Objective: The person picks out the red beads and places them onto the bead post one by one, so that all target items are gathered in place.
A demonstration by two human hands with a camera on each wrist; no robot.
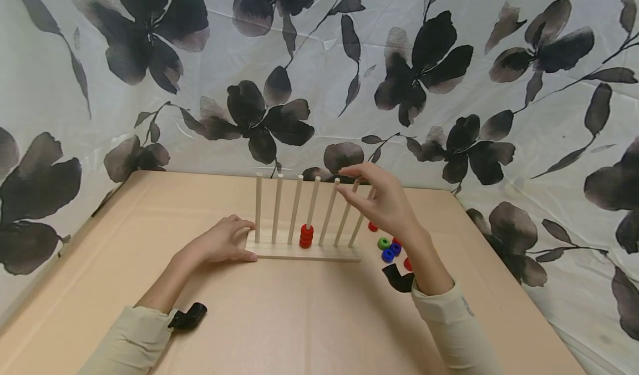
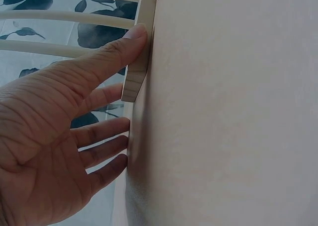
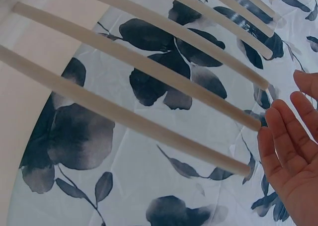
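A wooden peg stand (image 1: pixel 279 251) with several upright dowels stands on the table. A short stack of red beads (image 1: pixel 307 236) sits at the bottom of its middle dowel. My left hand (image 1: pixel 219 243) pinches the left end of the base, with the thumb (image 2: pixel 135 35) on the front edge and the index finger behind. The other fingers of that hand stretch out below the base's end in the left wrist view. My right hand (image 1: pixel 376 197) is raised at the tops of the right-hand dowels, fingers apart and loosely bent. No bead shows in it in the right wrist view (image 3: pixel 293 156).
Right of the stand, loose beads lie on the table, among them a green bead (image 1: pixel 383 243), a blue bead (image 1: pixel 388 256) and a red bead (image 1: pixel 373 227), partly behind my right forearm. A flower-patterned cloth (image 1: pixel 319 59) hangs behind the table (image 1: pixel 259 319).
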